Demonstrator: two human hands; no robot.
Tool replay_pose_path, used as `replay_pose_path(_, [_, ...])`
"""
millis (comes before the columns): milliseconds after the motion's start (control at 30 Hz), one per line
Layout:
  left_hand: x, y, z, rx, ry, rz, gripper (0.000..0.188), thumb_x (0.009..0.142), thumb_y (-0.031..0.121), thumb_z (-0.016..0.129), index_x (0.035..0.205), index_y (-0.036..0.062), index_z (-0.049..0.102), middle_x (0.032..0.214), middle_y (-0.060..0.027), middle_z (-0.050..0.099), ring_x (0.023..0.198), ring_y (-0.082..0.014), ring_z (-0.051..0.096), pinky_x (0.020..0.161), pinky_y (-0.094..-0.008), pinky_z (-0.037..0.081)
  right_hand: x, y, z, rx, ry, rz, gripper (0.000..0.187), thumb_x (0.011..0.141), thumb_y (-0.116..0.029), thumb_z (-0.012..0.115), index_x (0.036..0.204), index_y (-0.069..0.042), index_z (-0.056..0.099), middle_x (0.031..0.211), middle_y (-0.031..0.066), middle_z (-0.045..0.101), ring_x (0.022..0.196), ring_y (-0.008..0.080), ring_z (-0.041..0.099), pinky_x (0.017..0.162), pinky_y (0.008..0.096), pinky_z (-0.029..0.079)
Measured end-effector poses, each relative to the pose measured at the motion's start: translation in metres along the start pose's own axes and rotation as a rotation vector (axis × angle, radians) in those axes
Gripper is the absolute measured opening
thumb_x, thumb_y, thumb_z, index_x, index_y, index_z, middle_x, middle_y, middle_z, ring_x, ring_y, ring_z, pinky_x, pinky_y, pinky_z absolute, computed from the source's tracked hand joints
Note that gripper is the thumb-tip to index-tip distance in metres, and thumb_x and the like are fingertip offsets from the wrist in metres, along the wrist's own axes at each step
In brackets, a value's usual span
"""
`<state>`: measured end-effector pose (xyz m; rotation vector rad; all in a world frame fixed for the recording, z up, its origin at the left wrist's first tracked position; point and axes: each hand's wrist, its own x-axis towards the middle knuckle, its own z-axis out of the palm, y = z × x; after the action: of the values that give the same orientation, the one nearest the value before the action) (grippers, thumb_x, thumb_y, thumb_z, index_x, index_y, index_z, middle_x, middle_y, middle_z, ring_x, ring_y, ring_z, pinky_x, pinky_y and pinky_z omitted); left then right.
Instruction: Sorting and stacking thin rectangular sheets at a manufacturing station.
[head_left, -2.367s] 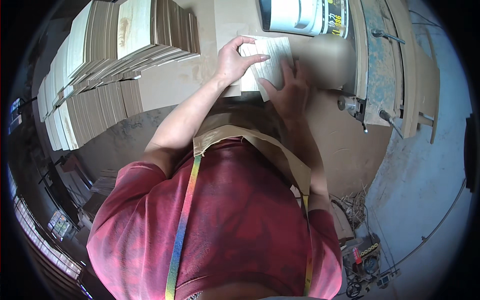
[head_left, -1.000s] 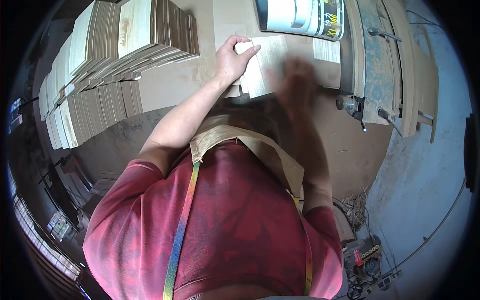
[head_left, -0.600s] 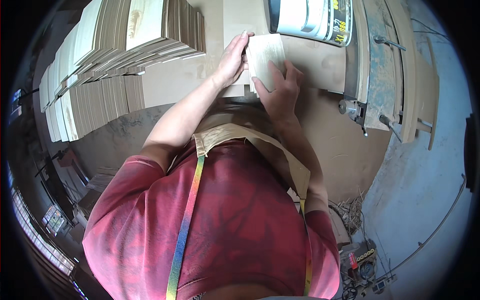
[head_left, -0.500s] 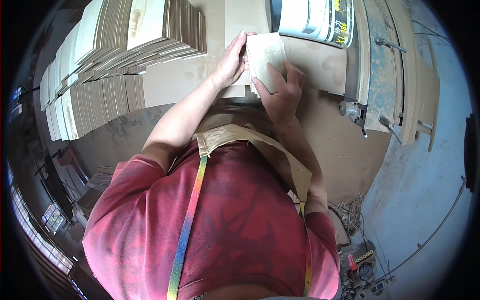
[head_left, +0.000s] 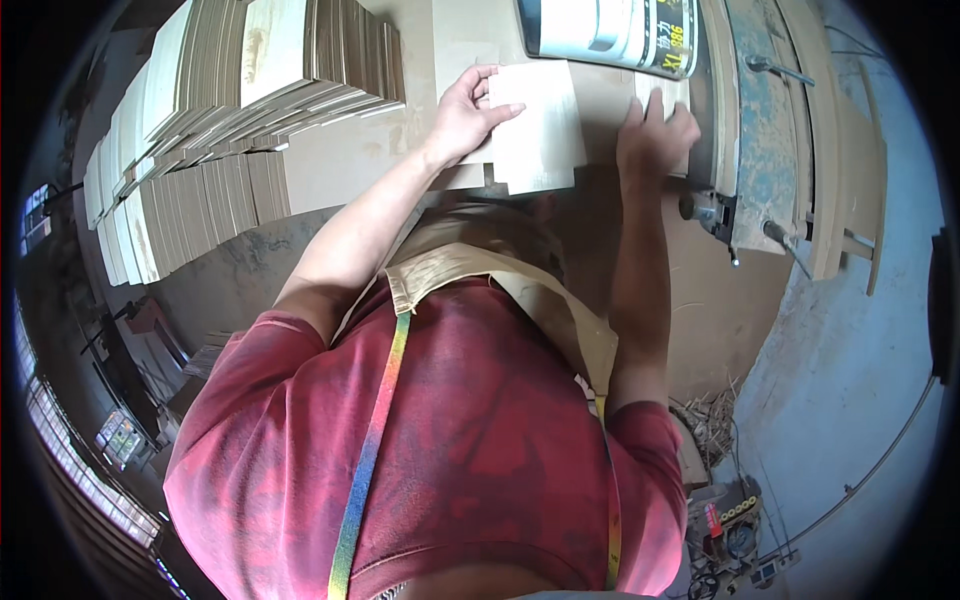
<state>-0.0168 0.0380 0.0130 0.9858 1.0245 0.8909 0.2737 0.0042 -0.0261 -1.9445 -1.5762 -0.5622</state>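
A small stack of thin, pale wooden boards [head_left: 540, 125] lies above the table's front edge, its lower ends unevenly staggered. My left hand [head_left: 468, 118] grips its left side, thumb over the top face and fingers round the edge. Further right, my right hand [head_left: 655, 140] is palm down on another pale wooden board [head_left: 678, 95], just below a bucket. Its fingers reach over that board and cover much of it; whether the board rests on the table or on others I cannot tell.
A white and black bucket [head_left: 610, 35] stands behind the boards. Tall rows of stacked thin boards [head_left: 290, 60] fill the table's left side. At the right, a blue-grey worn beam with metal clamp screws [head_left: 775, 70] borders the table [head_left: 425, 140].
My right hand has left the stack and moved right, taking a board to below the bucket. The left hand stays on the stack, its thumb now over the top.
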Motion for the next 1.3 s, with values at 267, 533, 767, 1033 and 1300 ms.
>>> replay_pose_path(267, [0.009,-0.024,0.005,0.298,0.153,0.050,0.055,0.099,0.000,0.085,0.148,0.0010,0.060,0.126,-0.0124,0.076,0.090,-0.0161,0.073,0.085,-0.0248,0.062,-0.045,-0.103,-0.067,0.320,-0.316,-0.049,0.072,0.084,-0.044,0.091,0.141,-0.005,0.073,0.134,0.0263,0.066,0.114,0.0457,0.064,0.097,0.0527,0.057])
replay_pose_path(533, [-0.006,0.008,-0.015,-0.014,0.053,0.023,0.048,0.097,0.003,0.088,0.139,0.0009,0.066,0.110,-0.0090,0.077,0.090,-0.0158,0.073,0.085,-0.0252,0.061,-0.053,0.019,-0.052,-0.085,-0.183,0.032,0.052,0.091,-0.030,0.083,0.136,-0.006,0.075,0.134,0.0250,0.066,0.122,0.0467,0.061,0.103,0.0561,0.055])
replay_pose_path(767, [0.009,-0.022,-0.008,0.232,0.008,0.022,0.047,0.102,0.003,0.082,0.145,0.0008,0.065,0.110,-0.0089,0.076,0.087,-0.0135,0.071,0.083,-0.0241,0.061,0.003,-0.044,-0.016,0.020,-0.093,-0.013,0.054,0.090,-0.030,0.085,0.136,-0.005,0.074,0.134,0.0233,0.066,0.116,0.0440,0.061,0.095,0.0525,0.056])
replay_pose_path(1033, [0.007,-0.004,0.013,0.095,0.104,-0.040,0.036,0.109,0.005,0.072,0.145,0.0012,0.067,0.092,-0.0014,0.062,0.074,-0.0094,0.059,0.083,-0.0227,0.062,-0.046,-0.113,-0.079,0.430,-0.299,0.033,0.054,0.082,-0.032,0.093,0.127,-0.005,0.079,0.136,0.0219,0.065,0.118,0.0426,0.060,0.097,0.0525,0.055])
replay_pose_path(1300, [0.005,0.008,-0.016,-0.568,-0.079,-0.258,0.037,0.111,0.005,0.070,0.147,0.0004,0.065,0.095,-0.0028,0.067,0.077,-0.0077,0.063,0.079,-0.0211,0.063,-0.045,-0.107,-0.097,0.591,-0.289,-0.003,0.051,0.082,-0.028,0.094,0.127,-0.007,0.081,0.138,0.0219,0.065,0.122,0.0429,0.060,0.104,0.0524,0.054])
